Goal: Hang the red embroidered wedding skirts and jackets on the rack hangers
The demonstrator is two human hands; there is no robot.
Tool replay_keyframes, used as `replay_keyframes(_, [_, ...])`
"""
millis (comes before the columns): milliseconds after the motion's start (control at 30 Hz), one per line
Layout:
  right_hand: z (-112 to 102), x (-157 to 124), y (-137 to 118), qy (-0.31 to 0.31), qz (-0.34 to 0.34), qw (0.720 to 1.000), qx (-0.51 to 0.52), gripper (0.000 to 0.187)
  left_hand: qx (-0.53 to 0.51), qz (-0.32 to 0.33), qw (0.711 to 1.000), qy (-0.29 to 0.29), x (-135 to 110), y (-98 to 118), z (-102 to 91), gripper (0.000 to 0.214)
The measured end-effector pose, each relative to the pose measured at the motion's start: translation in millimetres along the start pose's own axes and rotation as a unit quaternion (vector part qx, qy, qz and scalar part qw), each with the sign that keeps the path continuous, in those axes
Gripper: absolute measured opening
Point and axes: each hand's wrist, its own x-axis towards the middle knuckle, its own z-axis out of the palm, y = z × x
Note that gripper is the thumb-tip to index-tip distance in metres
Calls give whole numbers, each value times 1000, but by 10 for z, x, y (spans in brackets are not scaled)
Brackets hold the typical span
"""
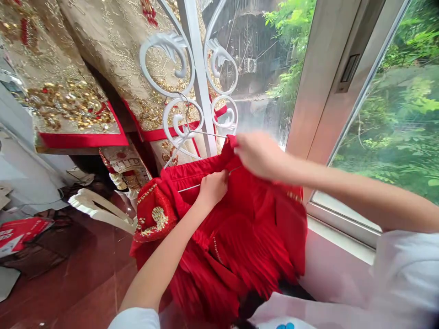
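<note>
A red pleated skirt [240, 233] with a gathered waistband and gold-embroidered panels hangs in folds in front of me. Inside its top edge runs a thin wire hanger [188, 188]. My left hand [214, 186] is closed around the hanger's lower bar, within the skirt opening. Higher and to the right, my right hand [259, 153], blurred by motion, pinches the red fabric at the hanger's right end. The hanger's hook lies in front of white scrollwork; whether it is hooked there I cannot tell.
White metal scrollwork [199, 64] stands right behind the hanger. Beige gowns [73, 105] with gold beading and red hems hang at left. A window frame [312, 100] rises at right. Below left are a cream curved furniture piece [103, 210] and a red bag [25, 233] on the tiled floor.
</note>
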Motion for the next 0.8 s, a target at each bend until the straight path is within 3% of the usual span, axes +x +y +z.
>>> replay_keyframes(67, [316,-233,-168,-96,-37,994,-22,32,13,-1,1000,3,-50,-14,-2,29])
replay_keyframes(133, [472,-326,-159,-127,-46,991,-27,33,23,13,1000,11,-98,-17,-2,32])
replay_keyframes(167, [485,-309,-96,-104,-36,994,-24,34,24,26,999,21,-121,-16,-5,34])
replay_keyframes(233, [429,-168,92,-2,-20,1000,3,38,18,60,996,64,-184,-30,-32,33])
replay_keyframes(300, [350,52,284,89,-47,993,57,36,16,66,986,151,-296,-92,-108,31])
replay_keyframes(367, [316,274,397,114,-115,981,105,35,39,-6,966,256,-476,-214,-234,29])
replay_keyframes(433, [333,445,405,96,-164,972,138,36,74,-146,933,321,-707,-365,-369,29])
replay_keyframes(500, [378,549,328,53,-168,969,171,38,100,-272,907,307,-933,-488,-445,36])
replay_keyframes(567, [428,593,221,10,-147,969,198,37,107,-333,907,235,-1089,-552,-416,47])
replay_keyframes(667, [504,594,103,15,-106,976,190,33,100,-342,923,144,-1140,-585,-252,47])
replay_keyframes(733, [544,581,79,42,-78,983,162,34,75,-333,931,126,-1087,-634,-203,35])
replay_keyframes(800, [573,573,83,49,-64,989,123,36,15,-332,934,134,-1013,-732,-292,29])
